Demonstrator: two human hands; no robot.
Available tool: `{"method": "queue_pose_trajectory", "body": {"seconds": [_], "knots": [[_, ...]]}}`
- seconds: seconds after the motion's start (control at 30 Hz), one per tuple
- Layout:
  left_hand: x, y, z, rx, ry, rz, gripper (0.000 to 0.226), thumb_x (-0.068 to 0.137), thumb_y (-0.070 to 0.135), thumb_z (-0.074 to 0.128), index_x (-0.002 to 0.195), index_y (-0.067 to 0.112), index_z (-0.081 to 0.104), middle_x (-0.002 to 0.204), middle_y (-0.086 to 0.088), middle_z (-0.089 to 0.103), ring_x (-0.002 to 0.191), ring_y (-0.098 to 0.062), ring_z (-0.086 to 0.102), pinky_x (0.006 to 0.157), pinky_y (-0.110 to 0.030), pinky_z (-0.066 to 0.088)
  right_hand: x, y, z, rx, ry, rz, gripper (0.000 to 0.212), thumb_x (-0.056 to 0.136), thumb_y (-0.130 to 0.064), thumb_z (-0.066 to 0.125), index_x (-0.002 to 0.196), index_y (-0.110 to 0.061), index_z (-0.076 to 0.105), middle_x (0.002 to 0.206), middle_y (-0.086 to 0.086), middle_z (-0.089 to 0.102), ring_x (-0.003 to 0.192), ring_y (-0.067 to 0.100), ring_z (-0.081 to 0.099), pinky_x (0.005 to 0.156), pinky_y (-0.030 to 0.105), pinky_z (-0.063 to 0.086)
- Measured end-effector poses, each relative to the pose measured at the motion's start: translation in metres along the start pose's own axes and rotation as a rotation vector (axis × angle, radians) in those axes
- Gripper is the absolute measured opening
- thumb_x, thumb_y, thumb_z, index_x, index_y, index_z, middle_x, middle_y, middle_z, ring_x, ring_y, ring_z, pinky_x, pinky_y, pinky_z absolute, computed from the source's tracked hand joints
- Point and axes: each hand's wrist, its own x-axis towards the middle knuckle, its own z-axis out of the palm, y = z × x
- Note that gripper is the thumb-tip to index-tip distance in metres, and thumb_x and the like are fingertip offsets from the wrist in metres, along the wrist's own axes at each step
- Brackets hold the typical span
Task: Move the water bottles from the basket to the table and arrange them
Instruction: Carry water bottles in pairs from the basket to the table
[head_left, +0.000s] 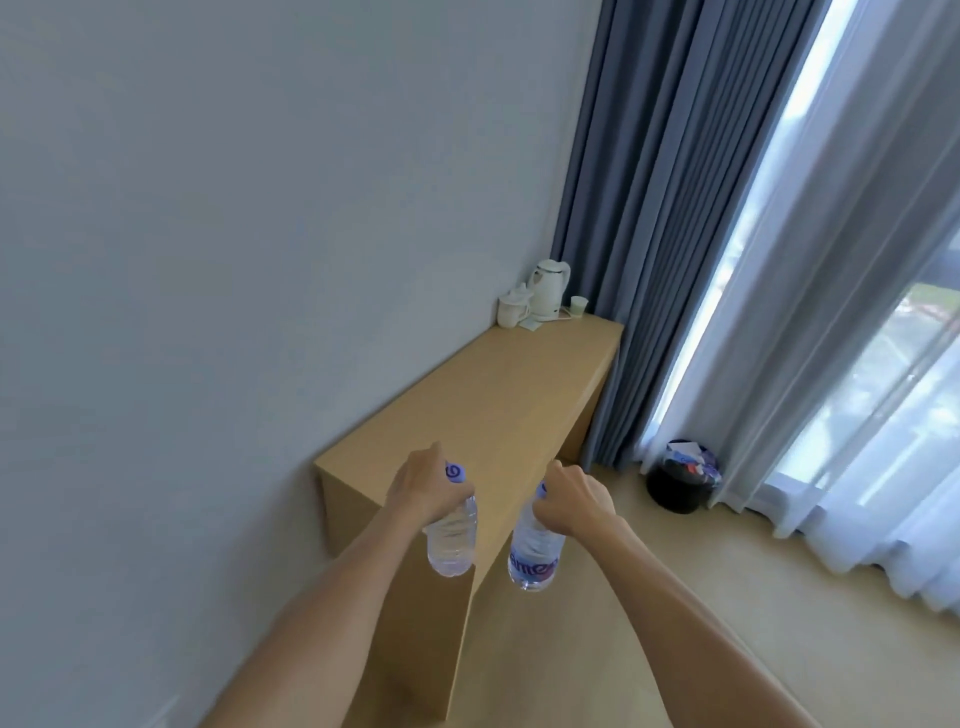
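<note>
My left hand and my right hand are each closed around the neck of one clear plastic water bottle, both hanging upright near the close end of the long pale wooden worktop, which stretches ahead of me.

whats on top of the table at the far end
At the far end of the table stand a white kettle, a lidded white cup and a small pale cup. Whatever sits behind the kettle is hidden.
</note>
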Motion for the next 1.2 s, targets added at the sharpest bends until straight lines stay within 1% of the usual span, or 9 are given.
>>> {"method": "queue_pose_trajectory", "body": {"seconds": [0.2, 0.37, 0.47, 0.53, 0.6, 0.73, 0.87, 1.03, 1.2], "knots": [[0.104, 0.018, -0.008, 0.103, 0.071, -0.012, 0.025, 0.079, 0.029, 0.061, 0.086, 0.014, 0.042, 0.091, -0.004, 0.054, 0.075, -0.023, 0.046, 0.062, -0.029, 0.034, 0.117, -0.003, -0.032, -0.02, 0.01, -0.043, 0.011, 0.093, -0.015, 0.04, 0.1, -0.008, 0.045, 0.082, 0.003, 0.047, 0.078, 0.027, 0.049, 0.053, 0.027, 0.032], [0.184, 0.023, -0.007, 0.162, 0.104, -0.057, 0.02, 0.081, 0.025, 0.057, 0.085, 0.015, 0.041, 0.095, -0.007, 0.059, 0.082, -0.027, 0.055, 0.065, -0.032, 0.04, 0.216, -0.009, -0.042, -0.048, -0.02, -0.112, 0.005, 0.094, -0.015, 0.04, 0.094, -0.01, 0.038, 0.071, 0.0, 0.036, 0.069, 0.025, 0.042, 0.048, 0.026, 0.024], [0.235, 0.024, 0.0, 0.174, 0.099, -0.109, 0.02, 0.081, 0.022, 0.056, 0.083, 0.014, 0.039, 0.107, -0.013, 0.063, 0.099, -0.031, 0.062, 0.078, -0.039, 0.051, 0.282, -0.013, -0.039, -0.06, -0.045, -0.167, 0.007, 0.095, -0.016, 0.041, 0.096, -0.01, 0.038, 0.077, 0.003, 0.039, 0.078, 0.026, 0.043, 0.051, 0.026, 0.026], [0.274, 0.024, 0.007, 0.179, 0.088, -0.153, 0.018, 0.083, 0.024, 0.056, 0.091, 0.011, 0.046, 0.112, -0.011, 0.061, 0.104, -0.029, 0.061, 0.083, -0.037, 0.05, 0.327, -0.017, -0.034, -0.069, -0.071, -0.21, 0.009, 0.095, -0.017, 0.042, 0.099, -0.009, 0.041, 0.077, 0.003, 0.04, 0.08, 0.026, 0.043, 0.057, 0.027, 0.031], [0.313, 0.024, 0.016, 0.189, 0.077, -0.207, 0.03, 0.086, 0.029, 0.057, 0.108, 0.009, 0.051, 0.117, -0.008, 0.057, 0.108, -0.028, 0.059, 0.084, -0.035, 0.048, 0.372, -0.021, -0.029, -0.087, -0.107, -0.245, 0.016, 0.096, -0.017, 0.043, 0.106, -0.006, 0.046, 0.086, 0.008, 0.049, 0.081, 0.026, 0.043, 0.063, 0.03, 0.034], [0.37, 0.021, 0.034, 0.2, 0.057, -0.311, 0.032, 0.087, 0.03, 0.055, 0.112, 0.011, 0.051, 0.118, -0.006, 0.058, 0.107, -0.026, 0.059, 0.084, -0.034, 0.049, 0.447, -0.026, -0.013, -0.165, -0.173, -0.295, 0.012, 0.096, -0.017, 0.042, 0.105, -0.009, 0.042, 0.103, 0.015, 0.054, 0.085, 0.027, 0.048, 0.07, 0.031, 0.035], [0.407, 0.02, 0.042, 0.167, 0.059, -0.368, 0.036, 0.088, 0.034, 0.055, 0.115, 0.011, 0.049, 0.12, -0.007, 0.057, 0.11, -0.027, 0.059, 0.085, -0.035, 0.049, 0.497, -0.033, -0.005, -0.155, -0.175, -0.312, 0.031, 0.099, -0.027, 0.042, 0.122, -0.006, 0.045, 0.123, 0.013, 0.059, 0.112, 0.031, 0.059, 0.08, 0.034, 0.044], [0.428, 0.023, 0.04, 0.187, -0.009, -0.4, 0.039, 0.081, 0.037, 0.059, 0.111, 0.013, 0.049, 0.115, -0.007, 0.06, 0.107, -0.028, 0.06, 0.081, -0.033, 0.049, 0.537, -0.041, -0.013, -0.185, -0.146, -0.327, 0.036, 0.097, -0.033, 0.042, 0.12, -0.007, 0.049, 0.122, 0.012, 0.058, 0.113, 0.03, 0.058, 0.086, 0.033, 0.045], [0.415, 0.015, 0.029, 0.049, 0.034, -0.509, 0.043, 0.09, 0.049, 0.041, 0.105, 0.01, 0.053, 0.109, -0.011, 0.063, 0.104, -0.03, 0.062, 0.077, -0.033, 0.046, 0.555, -0.063, -0.029, -0.222, -0.062, -0.39, 0.042, 0.096, -0.039, 0.04, 0.121, -0.008, 0.053, 0.121, 0.011, 0.059, 0.111, 0.029, 0.058, 0.079, 0.033, 0.042]]}}
